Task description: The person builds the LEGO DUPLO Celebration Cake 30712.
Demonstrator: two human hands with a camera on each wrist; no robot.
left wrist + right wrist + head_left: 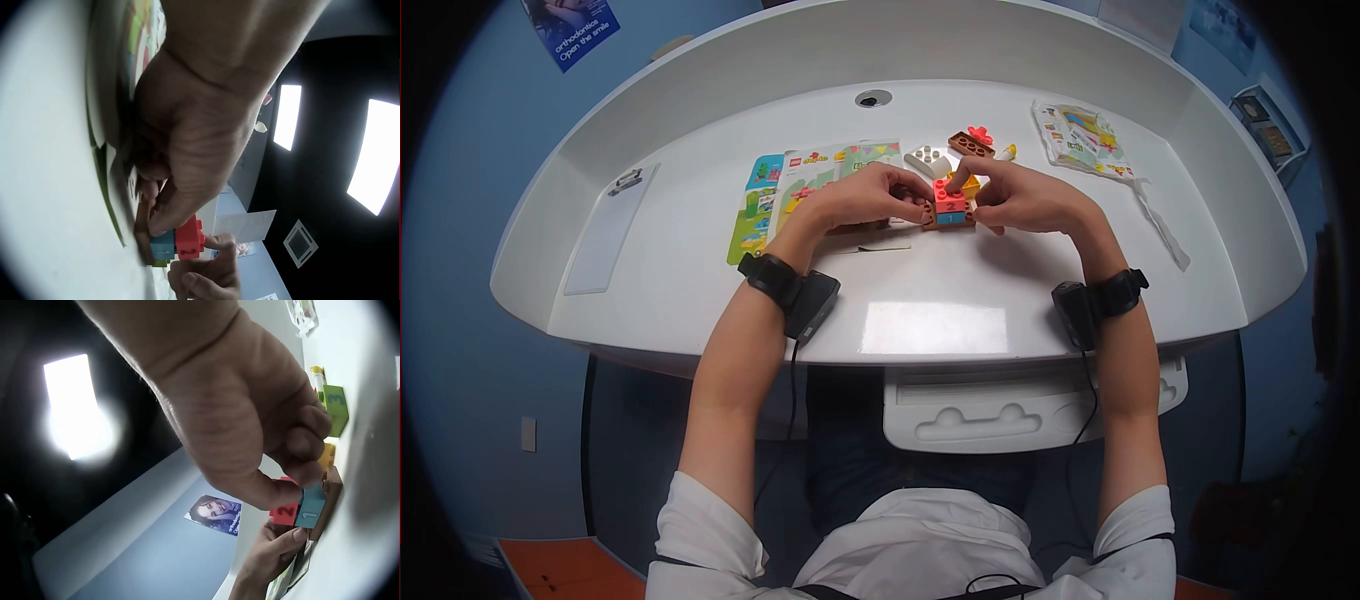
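Observation:
A small stack of toy building bricks stands on the white desk: a brown base brick (143,231), a blue brick marked 1 (951,218) on it, and a red brick marked 2 (949,202) on top. My left hand (867,198) grips the left end of the brown base, thumb in front. From above, my right hand (1028,197) presses a bent index finger on the red brick's studs, its other fingers loosely curled beside the stack. Behind the stack, a yellow piece (968,186) is partly hidden. A green brick marked 3 (336,407) stands in the right wrist view.
A brown brick with a red flower piece (980,134) and a white brick (927,160) lie beyond my hands. Instruction booklets (805,185) lie under my left hand. An opened bag (1083,138) lies at right, a clipboard (612,235) at left. The desk's raised wall (920,50) curves behind.

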